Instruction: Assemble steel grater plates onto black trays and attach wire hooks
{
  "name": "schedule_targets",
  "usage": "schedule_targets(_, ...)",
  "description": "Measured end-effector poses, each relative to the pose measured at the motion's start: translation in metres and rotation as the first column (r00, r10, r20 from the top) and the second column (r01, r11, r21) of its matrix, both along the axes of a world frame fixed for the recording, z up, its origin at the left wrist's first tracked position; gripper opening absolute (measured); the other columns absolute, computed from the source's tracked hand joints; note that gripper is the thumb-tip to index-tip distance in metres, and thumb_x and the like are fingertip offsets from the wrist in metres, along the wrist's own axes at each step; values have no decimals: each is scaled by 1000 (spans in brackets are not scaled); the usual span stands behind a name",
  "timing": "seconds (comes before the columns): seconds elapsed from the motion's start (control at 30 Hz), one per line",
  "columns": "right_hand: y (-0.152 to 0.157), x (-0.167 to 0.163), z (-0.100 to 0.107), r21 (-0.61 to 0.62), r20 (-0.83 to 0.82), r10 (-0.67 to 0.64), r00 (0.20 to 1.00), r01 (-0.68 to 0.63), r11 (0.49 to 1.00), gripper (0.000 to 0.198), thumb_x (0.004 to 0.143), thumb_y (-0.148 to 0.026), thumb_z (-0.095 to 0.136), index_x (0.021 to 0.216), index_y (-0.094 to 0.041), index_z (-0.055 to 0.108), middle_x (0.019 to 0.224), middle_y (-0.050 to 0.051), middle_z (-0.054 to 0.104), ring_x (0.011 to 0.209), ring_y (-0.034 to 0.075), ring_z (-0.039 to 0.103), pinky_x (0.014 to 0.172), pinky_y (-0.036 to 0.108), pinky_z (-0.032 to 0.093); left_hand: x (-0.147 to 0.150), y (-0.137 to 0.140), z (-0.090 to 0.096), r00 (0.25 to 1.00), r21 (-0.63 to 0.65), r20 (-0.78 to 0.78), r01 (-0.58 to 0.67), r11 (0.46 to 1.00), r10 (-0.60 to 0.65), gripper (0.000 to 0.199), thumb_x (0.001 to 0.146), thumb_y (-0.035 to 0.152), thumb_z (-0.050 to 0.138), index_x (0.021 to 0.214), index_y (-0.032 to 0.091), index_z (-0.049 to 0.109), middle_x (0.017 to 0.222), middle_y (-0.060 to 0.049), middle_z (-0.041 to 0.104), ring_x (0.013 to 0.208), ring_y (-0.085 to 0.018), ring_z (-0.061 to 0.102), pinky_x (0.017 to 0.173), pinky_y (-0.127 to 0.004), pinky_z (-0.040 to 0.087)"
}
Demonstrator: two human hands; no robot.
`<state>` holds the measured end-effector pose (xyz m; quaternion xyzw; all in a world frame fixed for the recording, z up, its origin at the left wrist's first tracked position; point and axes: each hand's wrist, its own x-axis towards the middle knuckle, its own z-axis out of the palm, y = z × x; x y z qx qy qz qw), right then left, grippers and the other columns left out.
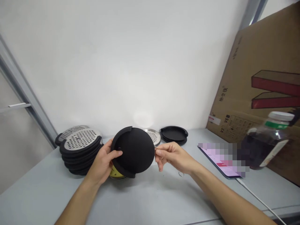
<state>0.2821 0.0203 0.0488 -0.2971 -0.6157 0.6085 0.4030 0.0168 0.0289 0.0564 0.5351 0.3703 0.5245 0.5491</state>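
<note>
A round black plastic tray (pixel 138 151) with a raised curved rim on its left is tilted up in front of me. My left hand (pixel 105 161) grips its left side, thumb across the face near a small hole. At the tray's right edge, the fingers of my right hand (pixel 170 154) are pinched together. Whatever lies between those fingertips is too small to make out. Below the tray shows part of a yellow round piece (pixel 116 173). A small metal ring (pixel 181 174) lies on the table under my right wrist.
On the left stands a stack of black-rimmed perforated metal discs (pixel 82 139). Behind the tray are another perforated disc (pixel 153 136) and several black trays (pixel 174 133). To the right are a phone (pixel 217 159) with a white cable, a dark bottle (pixel 264 147) and a cardboard box (pixel 262 59).
</note>
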Motion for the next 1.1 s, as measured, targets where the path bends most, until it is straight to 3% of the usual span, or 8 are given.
schedule_targets(0.27, -24, -6, 8, 292, 223, -152, 963, 83, 953, 38, 93, -47, 48, 70, -17, 52, 63, -4, 44, 58, 9, 42, 55, 22, 34, -16, -11, 5, 752, -167, -157, 619, 768, -640, 60, 67, 26, 77, 123, 20, 57, 117, -11, 61, 105, -26, 59, 90, -36, 46)
schedule_targets(0.43, -36, -27, 0, 250, 382, -86, 920, -13, 968, 40, 95, -45, 43, 67, -18, 45, 61, -5, 32, 55, 8, 30, 50, 22, 25, 6, -18, 2, 747, -157, -367, 537, 829, -554, 46, 74, 28, 72, 117, 23, 59, 100, -4, 63, 90, -16, 59, 78, -26, 45)
schedule_targets(0.63, -36, -26, -1, 240, 329, -94, 940, 13, 971, 29, 93, -40, 50, 76, -17, 59, 62, -2, 54, 59, 11, 51, 55, 21, 38, 15, -22, 3, 732, -35, -537, 477, 878, -419, 27, 75, 34, 71, 98, 21, 68, 89, -1, 65, 85, -16, 58, 77, -25, 43)
schedule_targets(0.73, -35, -22, -2, 384, 312, -182, 932, 52, 922, 19, 92, -34, 54, 91, -20, 66, 74, 2, 63, 63, 13, 58, 58, 22, 44, 16, -22, -1, 778, -160, -318, 520, 839, -542, 27, 81, 40, 66, 94, 17, 68, 85, -2, 65, 76, -14, 58, 69, -23, 43)
schedule_targets(0.83, -35, -21, -7, 636, 287, -262, 922, 22, 772, 20, 93, -26, 53, 107, -22, 67, 87, 6, 65, 72, 15, 61, 63, 25, 46, 21, -21, -9, 812, -308, 56, 568, 763, -581, 28, 84, 42, 62, 85, 14, 65, 64, 1, 58, 52, -7, 50, 52, -19, 37)
schedule_targets(0.93, -37, -25, -9, 783, 234, -349, 907, 37, 621, 20, 93, -22, 50, 103, -19, 67, 90, 9, 64, 76, 15, 58, 67, 27, 45, 29, -18, -19, 677, -401, 418, 736, 545, -606, 28, 86, 41, 57, 77, 14, 58, 48, 6, 42, 38, -5, 34, 42, -18, 28)
schedule_targets(1.03, -37, -26, -7, 602, 280, -338, 898, 110, 791, 27, 96, -29, 45, 83, -16, 64, 68, 3, 59, 60, 12, 53, 59, 25, 42, 36, -14, -33, 474, -467, 627, 864, 189, -618, 25, 87, 39, 52, 83, 15, 57, 55, 3, 46, 41, -7, 38, 40, -18, 28)
schedule_targets(1.1, -33, -22, -4, 269, 268, -170, 948, 96, 958, 33, 96, -37, 44, 73, -16, 57, 52, -3, 49, 45, 9, 46, 48, 22, 36, 37, -12, -42, 504, -422, 616, 860, 287, -605, 27, 85, 39, 55, 93, 13, 60, 69, -3, 58, 57, -11, 54, 51, -19, 39)
